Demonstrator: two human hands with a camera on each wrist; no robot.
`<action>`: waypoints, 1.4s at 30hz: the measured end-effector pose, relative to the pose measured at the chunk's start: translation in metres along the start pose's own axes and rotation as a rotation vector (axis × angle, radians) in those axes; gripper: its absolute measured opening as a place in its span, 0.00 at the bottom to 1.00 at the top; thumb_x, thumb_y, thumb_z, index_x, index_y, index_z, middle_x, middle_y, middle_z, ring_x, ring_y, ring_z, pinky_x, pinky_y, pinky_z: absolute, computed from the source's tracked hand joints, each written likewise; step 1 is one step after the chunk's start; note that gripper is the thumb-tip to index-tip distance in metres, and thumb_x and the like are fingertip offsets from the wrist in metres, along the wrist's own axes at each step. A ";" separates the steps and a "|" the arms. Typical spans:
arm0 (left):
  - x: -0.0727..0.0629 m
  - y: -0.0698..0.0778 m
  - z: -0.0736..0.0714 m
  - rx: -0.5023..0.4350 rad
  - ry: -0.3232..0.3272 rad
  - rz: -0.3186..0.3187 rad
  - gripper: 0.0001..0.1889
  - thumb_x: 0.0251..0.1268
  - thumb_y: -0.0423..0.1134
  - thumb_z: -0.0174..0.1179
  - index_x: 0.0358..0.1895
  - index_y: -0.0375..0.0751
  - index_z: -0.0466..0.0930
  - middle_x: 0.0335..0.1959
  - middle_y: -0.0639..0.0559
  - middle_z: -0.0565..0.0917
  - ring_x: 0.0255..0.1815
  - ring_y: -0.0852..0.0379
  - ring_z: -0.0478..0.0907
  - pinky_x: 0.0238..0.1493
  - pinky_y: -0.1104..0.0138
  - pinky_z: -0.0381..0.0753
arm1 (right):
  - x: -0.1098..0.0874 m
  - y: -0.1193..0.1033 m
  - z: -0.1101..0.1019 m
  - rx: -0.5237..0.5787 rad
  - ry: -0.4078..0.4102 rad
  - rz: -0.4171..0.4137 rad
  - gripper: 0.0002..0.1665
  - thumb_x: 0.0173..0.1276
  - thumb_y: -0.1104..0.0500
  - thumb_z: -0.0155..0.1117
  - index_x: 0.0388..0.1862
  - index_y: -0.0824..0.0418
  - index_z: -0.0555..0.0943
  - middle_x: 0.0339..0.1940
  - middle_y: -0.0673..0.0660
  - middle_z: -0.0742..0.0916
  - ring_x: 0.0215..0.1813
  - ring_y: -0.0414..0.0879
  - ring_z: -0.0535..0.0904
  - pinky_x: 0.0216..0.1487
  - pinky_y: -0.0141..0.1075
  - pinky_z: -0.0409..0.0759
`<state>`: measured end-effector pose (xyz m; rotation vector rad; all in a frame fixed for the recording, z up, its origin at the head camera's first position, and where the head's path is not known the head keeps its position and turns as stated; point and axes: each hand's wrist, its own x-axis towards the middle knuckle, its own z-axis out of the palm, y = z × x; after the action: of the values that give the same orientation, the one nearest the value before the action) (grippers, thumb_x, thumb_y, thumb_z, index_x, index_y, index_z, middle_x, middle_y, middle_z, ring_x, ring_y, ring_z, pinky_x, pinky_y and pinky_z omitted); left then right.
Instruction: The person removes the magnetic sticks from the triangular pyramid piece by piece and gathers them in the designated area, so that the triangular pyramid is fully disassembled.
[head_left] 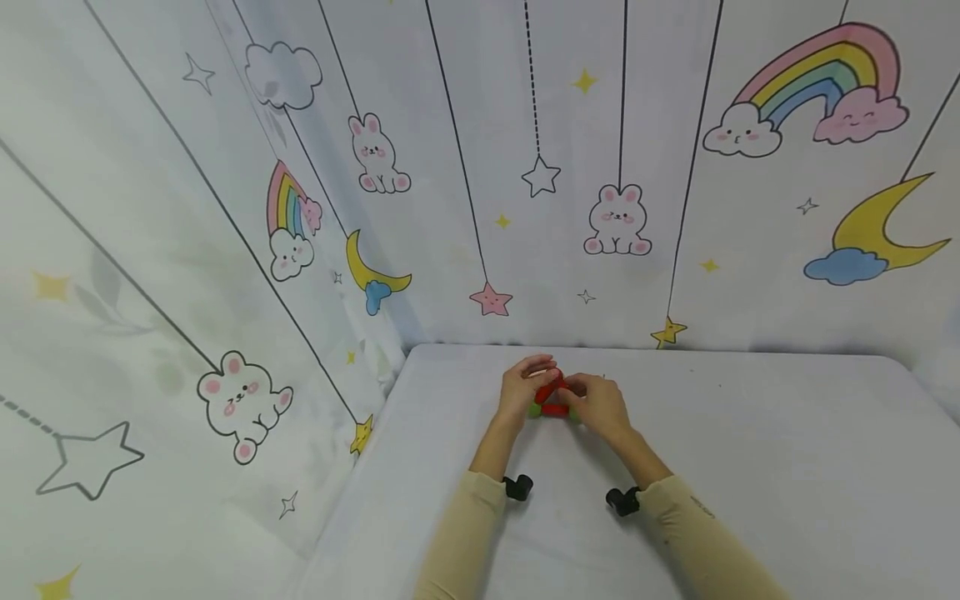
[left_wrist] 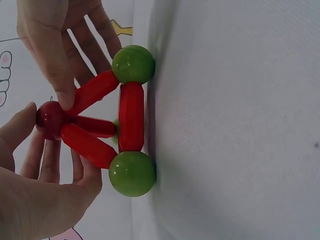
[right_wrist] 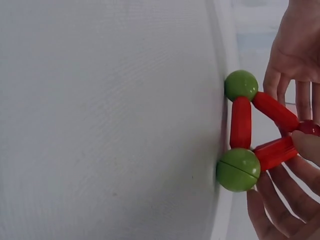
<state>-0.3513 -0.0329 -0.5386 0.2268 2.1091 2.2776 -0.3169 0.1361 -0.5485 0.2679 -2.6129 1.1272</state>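
A small pyramid of red rods (left_wrist: 131, 117) and balls stands on the white table, with green balls (left_wrist: 132, 173) at its base corners and a red ball (left_wrist: 51, 120) at its top. In the left wrist view, my left hand (left_wrist: 45, 195) holds it round the top, thumb at the red ball and fingers along a slanted rod. My right hand (right_wrist: 285, 205) grips another slanted rod (right_wrist: 275, 153) close below the red ball, its thumb in front and fingers behind. A third slanted rod (left_wrist: 95, 126) runs to a rear green ball, mostly hidden.
The white table (head_left: 750, 467) stretches out on both sides and in front of the hands. Behind it hangs a white curtain (head_left: 450, 208) printed with bunnies, stars and rainbows. A black wrist camera (head_left: 517, 487) sits at the left wrist, another camera (head_left: 622, 502) at the right.
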 end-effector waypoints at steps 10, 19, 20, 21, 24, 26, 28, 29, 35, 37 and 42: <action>-0.003 -0.003 0.010 0.085 0.068 0.061 0.15 0.61 0.34 0.76 0.51 0.45 0.90 0.45 0.49 0.91 0.49 0.57 0.88 0.49 0.67 0.86 | 0.002 0.000 0.000 -0.019 0.033 0.017 0.18 0.69 0.50 0.75 0.50 0.61 0.91 0.41 0.56 0.93 0.41 0.53 0.90 0.46 0.53 0.86; -0.007 -0.001 0.012 0.148 0.096 0.089 0.21 0.60 0.35 0.77 0.58 0.45 0.87 0.46 0.51 0.92 0.50 0.57 0.87 0.55 0.64 0.84 | 0.001 0.002 -0.001 -0.045 0.029 0.029 0.17 0.68 0.51 0.75 0.50 0.60 0.92 0.41 0.60 0.93 0.42 0.57 0.90 0.39 0.52 0.86; -0.007 -0.001 0.012 0.159 0.097 0.097 0.21 0.60 0.35 0.77 0.58 0.44 0.87 0.46 0.51 0.92 0.50 0.56 0.87 0.55 0.64 0.84 | 0.000 0.002 -0.002 -0.048 0.030 0.029 0.17 0.68 0.51 0.76 0.51 0.60 0.92 0.41 0.61 0.93 0.42 0.58 0.90 0.39 0.52 0.86; -0.007 0.000 0.012 0.168 0.100 0.104 0.21 0.60 0.35 0.77 0.58 0.45 0.87 0.45 0.51 0.92 0.50 0.57 0.87 0.55 0.64 0.84 | 0.000 0.002 -0.002 -0.052 0.032 0.030 0.18 0.68 0.51 0.76 0.51 0.60 0.91 0.41 0.61 0.93 0.43 0.59 0.90 0.39 0.53 0.86; -0.008 0.001 0.013 0.168 0.098 0.106 0.21 0.59 0.35 0.77 0.57 0.47 0.87 0.45 0.52 0.92 0.49 0.57 0.87 0.54 0.64 0.83 | -0.001 0.003 -0.002 -0.054 0.034 0.023 0.18 0.68 0.51 0.76 0.51 0.61 0.91 0.42 0.62 0.92 0.44 0.60 0.90 0.39 0.54 0.85; -0.008 0.002 0.013 0.155 0.097 0.104 0.21 0.59 0.34 0.77 0.57 0.47 0.87 0.45 0.52 0.92 0.49 0.57 0.87 0.54 0.63 0.83 | -0.001 0.002 -0.002 -0.047 0.038 0.019 0.18 0.68 0.52 0.76 0.51 0.61 0.91 0.42 0.63 0.92 0.44 0.60 0.90 0.40 0.54 0.85; -0.008 0.002 0.013 0.149 0.099 0.100 0.20 0.60 0.34 0.76 0.56 0.48 0.88 0.45 0.51 0.92 0.49 0.56 0.86 0.54 0.63 0.84 | -0.001 0.002 -0.002 -0.034 0.044 0.015 0.18 0.68 0.52 0.76 0.51 0.61 0.91 0.43 0.63 0.92 0.44 0.60 0.90 0.41 0.55 0.85; -0.008 0.002 0.013 0.142 0.105 0.103 0.19 0.61 0.33 0.76 0.56 0.47 0.88 0.45 0.51 0.92 0.49 0.56 0.86 0.54 0.63 0.84 | -0.001 0.002 -0.002 -0.028 0.048 0.014 0.18 0.68 0.52 0.76 0.51 0.62 0.91 0.43 0.63 0.92 0.44 0.59 0.90 0.42 0.56 0.85; -0.005 -0.001 0.008 0.136 0.165 0.091 0.15 0.64 0.35 0.74 0.54 0.50 0.88 0.45 0.53 0.92 0.50 0.59 0.86 0.57 0.61 0.84 | -0.003 0.003 -0.003 -0.001 0.047 0.030 0.16 0.68 0.54 0.76 0.50 0.61 0.91 0.43 0.61 0.93 0.45 0.58 0.90 0.45 0.56 0.84; -0.004 -0.002 0.006 0.131 0.167 0.084 0.15 0.65 0.35 0.73 0.54 0.51 0.88 0.45 0.54 0.92 0.51 0.60 0.86 0.57 0.63 0.84 | -0.004 0.004 -0.004 0.007 0.044 0.028 0.16 0.69 0.54 0.75 0.50 0.61 0.91 0.44 0.61 0.93 0.45 0.58 0.90 0.46 0.56 0.84; -0.004 0.001 0.003 0.095 0.161 0.073 0.16 0.67 0.35 0.71 0.57 0.47 0.87 0.48 0.52 0.91 0.52 0.58 0.86 0.56 0.63 0.84 | -0.005 0.005 -0.007 0.036 0.046 0.027 0.15 0.71 0.56 0.74 0.51 0.63 0.90 0.46 0.61 0.92 0.46 0.58 0.90 0.49 0.56 0.85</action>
<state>-0.3472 -0.0306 -0.5379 0.1289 2.3268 2.3103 -0.3120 0.1450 -0.5485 0.2123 -2.5660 1.1758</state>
